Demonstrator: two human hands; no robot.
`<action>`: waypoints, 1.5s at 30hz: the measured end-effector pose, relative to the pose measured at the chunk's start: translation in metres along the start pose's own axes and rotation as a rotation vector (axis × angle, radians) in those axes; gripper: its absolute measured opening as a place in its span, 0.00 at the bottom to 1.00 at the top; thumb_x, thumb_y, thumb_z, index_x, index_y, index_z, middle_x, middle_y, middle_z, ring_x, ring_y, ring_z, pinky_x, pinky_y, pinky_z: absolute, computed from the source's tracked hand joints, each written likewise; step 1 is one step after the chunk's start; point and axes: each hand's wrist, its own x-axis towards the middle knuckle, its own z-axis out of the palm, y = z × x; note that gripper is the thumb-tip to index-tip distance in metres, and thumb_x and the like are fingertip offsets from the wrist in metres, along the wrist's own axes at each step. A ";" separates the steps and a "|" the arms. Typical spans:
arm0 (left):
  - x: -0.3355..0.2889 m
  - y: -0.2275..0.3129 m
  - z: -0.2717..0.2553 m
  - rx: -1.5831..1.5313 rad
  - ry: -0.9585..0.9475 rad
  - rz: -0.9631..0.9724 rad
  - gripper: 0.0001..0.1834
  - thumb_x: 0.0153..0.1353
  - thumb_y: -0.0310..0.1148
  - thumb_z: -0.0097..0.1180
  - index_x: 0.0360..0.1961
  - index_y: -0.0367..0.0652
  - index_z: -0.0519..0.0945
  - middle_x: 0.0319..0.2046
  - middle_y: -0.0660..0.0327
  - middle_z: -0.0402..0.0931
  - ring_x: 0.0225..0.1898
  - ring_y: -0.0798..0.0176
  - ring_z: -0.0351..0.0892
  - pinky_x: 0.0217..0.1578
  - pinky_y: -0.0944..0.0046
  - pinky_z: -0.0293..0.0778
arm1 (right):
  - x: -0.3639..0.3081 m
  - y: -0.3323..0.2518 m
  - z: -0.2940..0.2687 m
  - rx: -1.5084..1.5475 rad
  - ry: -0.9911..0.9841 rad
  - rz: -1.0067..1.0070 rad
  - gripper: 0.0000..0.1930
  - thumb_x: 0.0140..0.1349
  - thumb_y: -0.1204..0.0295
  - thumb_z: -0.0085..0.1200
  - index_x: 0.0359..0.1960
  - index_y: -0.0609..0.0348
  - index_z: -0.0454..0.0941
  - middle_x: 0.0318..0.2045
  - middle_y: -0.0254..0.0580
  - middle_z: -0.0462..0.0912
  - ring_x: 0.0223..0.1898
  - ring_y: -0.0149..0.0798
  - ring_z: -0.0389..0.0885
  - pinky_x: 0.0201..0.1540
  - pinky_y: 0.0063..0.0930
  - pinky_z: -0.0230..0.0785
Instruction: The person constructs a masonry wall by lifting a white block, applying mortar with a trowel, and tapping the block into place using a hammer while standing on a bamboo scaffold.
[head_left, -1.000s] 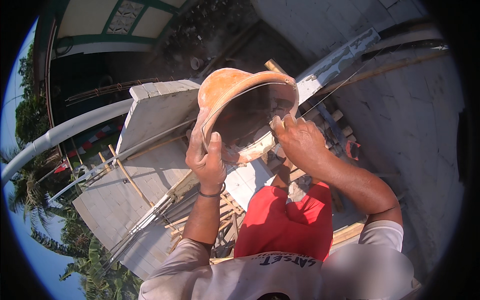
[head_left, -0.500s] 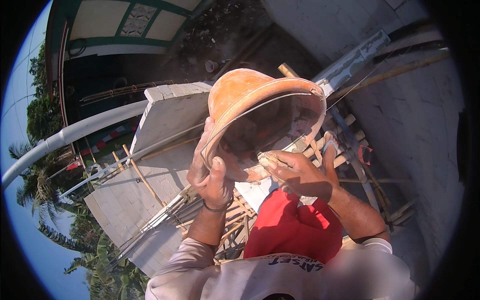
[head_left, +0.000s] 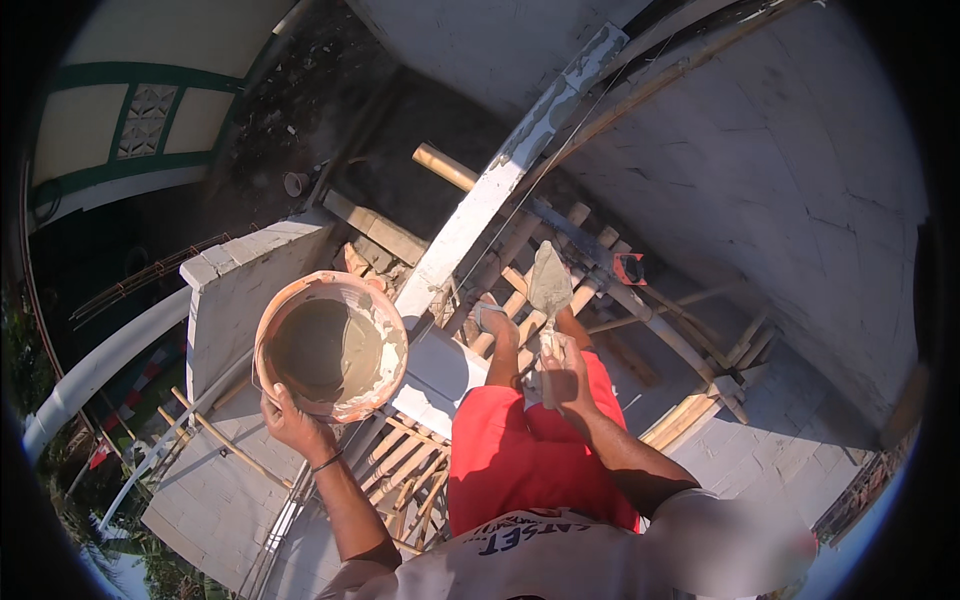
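My left hand (head_left: 296, 425) grips the near rim of an orange bucket (head_left: 352, 407), its thumb over the edge. Grey wet mortar (head_left: 318, 350) lies inside, and pale dried mortar crusts the bucket's right inner wall. My right hand (head_left: 566, 376) is closed round the handle of a pointed trowel (head_left: 549, 285). The trowel's blade points away from me and is coated in grey mortar. It is held above the bamboo poles, apart from the bucket. Between the two hands runs a narrow white block wall (head_left: 462, 235), with grey mortar patches along its far part.
Bamboo scaffold poles (head_left: 405, 462) lie below me, and my sandalled foot (head_left: 490, 318) rests among them. A bamboo pole end (head_left: 445, 166) juts out beyond the narrow wall. A pale block wall (head_left: 255, 265) stands left; a large grey wall (head_left: 760, 200) rises right. A taut string runs beside the narrow wall.
The bucket has swung down left from a steep tilt to nearly upright. My right hand has left its mouth and moved right, the mortar-coated trowel blade now showing. The view has turned.
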 end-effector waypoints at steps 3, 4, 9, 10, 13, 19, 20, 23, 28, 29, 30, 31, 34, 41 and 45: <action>0.006 -0.020 -0.030 0.148 0.054 -0.008 0.12 0.70 0.31 0.55 0.48 0.32 0.76 0.40 0.59 0.76 0.39 0.67 0.75 0.40 0.65 0.73 | 0.070 0.022 0.022 -0.107 0.175 -0.071 0.14 0.70 0.67 0.49 0.53 0.59 0.69 0.31 0.40 0.76 0.24 0.31 0.76 0.25 0.27 0.70; 0.008 -0.027 -0.039 0.183 0.063 -0.009 0.12 0.70 0.31 0.55 0.47 0.33 0.75 0.40 0.59 0.76 0.39 0.67 0.75 0.40 0.65 0.73 | 0.092 0.024 0.034 -0.100 0.238 -0.049 0.15 0.70 0.67 0.49 0.54 0.60 0.69 0.32 0.42 0.77 0.25 0.34 0.77 0.27 0.29 0.71; 0.004 -0.037 -0.058 0.171 0.136 -0.034 0.09 0.69 0.29 0.56 0.42 0.36 0.71 0.39 0.58 0.75 0.38 0.65 0.76 0.38 0.64 0.75 | 0.211 0.038 0.095 -0.163 0.389 -0.047 0.21 0.69 0.61 0.50 0.57 0.62 0.67 0.46 0.59 0.79 0.45 0.56 0.81 0.49 0.45 0.72; 0.003 -0.040 -0.063 0.138 0.145 -0.045 0.09 0.68 0.29 0.56 0.42 0.36 0.71 0.39 0.57 0.75 0.38 0.65 0.77 0.38 0.64 0.75 | 0.227 0.042 0.106 -0.166 0.414 -0.075 0.21 0.69 0.61 0.50 0.57 0.61 0.66 0.47 0.60 0.79 0.47 0.56 0.80 0.51 0.45 0.71; 0.003 -0.052 -0.064 0.023 0.113 -0.066 0.09 0.67 0.29 0.57 0.40 0.37 0.70 0.37 0.57 0.76 0.35 0.65 0.78 0.38 0.63 0.77 | 0.267 0.049 0.122 -0.180 0.531 -0.203 0.22 0.69 0.60 0.50 0.58 0.61 0.64 0.52 0.62 0.77 0.55 0.59 0.76 0.57 0.46 0.67; -0.002 -0.058 -0.057 0.070 0.124 -0.152 0.11 0.65 0.28 0.60 0.34 0.39 0.68 0.31 0.60 0.76 0.31 0.67 0.78 0.35 0.65 0.77 | 0.257 0.040 0.147 -0.304 0.622 -0.222 0.24 0.69 0.59 0.49 0.59 0.61 0.62 0.53 0.65 0.76 0.55 0.64 0.76 0.56 0.49 0.66; -0.005 -0.054 -0.052 0.055 0.132 -0.153 0.10 0.66 0.28 0.60 0.34 0.39 0.69 0.31 0.60 0.76 0.31 0.67 0.77 0.34 0.66 0.77 | 0.257 0.040 0.147 -0.308 0.624 -0.227 0.24 0.69 0.59 0.49 0.59 0.61 0.61 0.53 0.66 0.76 0.55 0.64 0.75 0.56 0.49 0.66; -0.005 -0.045 -0.041 0.039 0.146 -0.150 0.09 0.66 0.29 0.59 0.35 0.39 0.71 0.30 0.61 0.75 0.30 0.68 0.77 0.32 0.67 0.75 | 0.256 0.036 0.150 -0.309 0.614 -0.239 0.24 0.70 0.60 0.49 0.59 0.62 0.60 0.53 0.67 0.76 0.55 0.66 0.75 0.56 0.50 0.66; -0.006 -0.041 -0.036 0.023 0.103 -0.176 0.08 0.66 0.30 0.59 0.35 0.39 0.73 0.30 0.63 0.75 0.29 0.69 0.76 0.30 0.68 0.73 | 0.255 0.035 0.147 -0.333 0.615 -0.226 0.24 0.69 0.61 0.51 0.59 0.63 0.60 0.52 0.67 0.76 0.54 0.66 0.76 0.55 0.51 0.67; -0.006 -0.042 -0.036 0.026 0.098 -0.178 0.07 0.66 0.30 0.59 0.35 0.39 0.73 0.30 0.64 0.75 0.29 0.70 0.76 0.30 0.68 0.73 | 0.256 0.037 0.145 -0.357 0.618 -0.217 0.25 0.68 0.62 0.52 0.59 0.63 0.60 0.51 0.67 0.76 0.54 0.65 0.76 0.55 0.51 0.67; -0.005 -0.045 -0.039 0.029 0.101 -0.176 0.07 0.66 0.30 0.59 0.35 0.39 0.73 0.30 0.64 0.75 0.29 0.70 0.75 0.30 0.68 0.73 | 0.251 0.036 0.148 -0.359 0.622 -0.253 0.24 0.68 0.62 0.53 0.58 0.63 0.61 0.50 0.66 0.77 0.53 0.64 0.77 0.55 0.50 0.67; -0.004 -0.048 -0.043 0.032 0.104 -0.174 0.07 0.66 0.30 0.58 0.35 0.39 0.73 0.29 0.64 0.74 0.29 0.70 0.75 0.30 0.68 0.73 | 0.244 0.036 0.151 -0.360 0.627 -0.288 0.24 0.67 0.62 0.54 0.57 0.63 0.62 0.48 0.65 0.78 0.52 0.63 0.78 0.54 0.49 0.68; -0.001 -0.058 -0.061 0.073 0.039 -0.200 0.12 0.66 0.32 0.59 0.44 0.34 0.76 0.37 0.59 0.79 0.35 0.66 0.80 0.35 0.65 0.78 | 0.246 0.041 0.139 -0.233 0.505 -0.277 0.22 0.66 0.62 0.56 0.53 0.63 0.66 0.45 0.63 0.79 0.50 0.60 0.79 0.55 0.46 0.68; -0.004 -0.049 -0.042 0.051 0.073 -0.152 0.07 0.66 0.30 0.59 0.37 0.38 0.75 0.31 0.64 0.75 0.32 0.71 0.75 0.34 0.68 0.71 | 0.239 0.036 0.126 0.162 0.214 -0.180 0.16 0.65 0.59 0.59 0.44 0.57 0.71 0.30 0.43 0.78 0.28 0.40 0.80 0.29 0.34 0.74; -0.002 -0.050 -0.036 0.015 0.055 -0.150 0.07 0.66 0.28 0.58 0.39 0.37 0.76 0.32 0.64 0.76 0.32 0.71 0.75 0.34 0.69 0.72 | 0.249 0.029 0.117 0.404 0.099 -0.103 0.16 0.65 0.56 0.59 0.42 0.52 0.71 0.23 0.36 0.74 0.19 0.31 0.74 0.18 0.27 0.68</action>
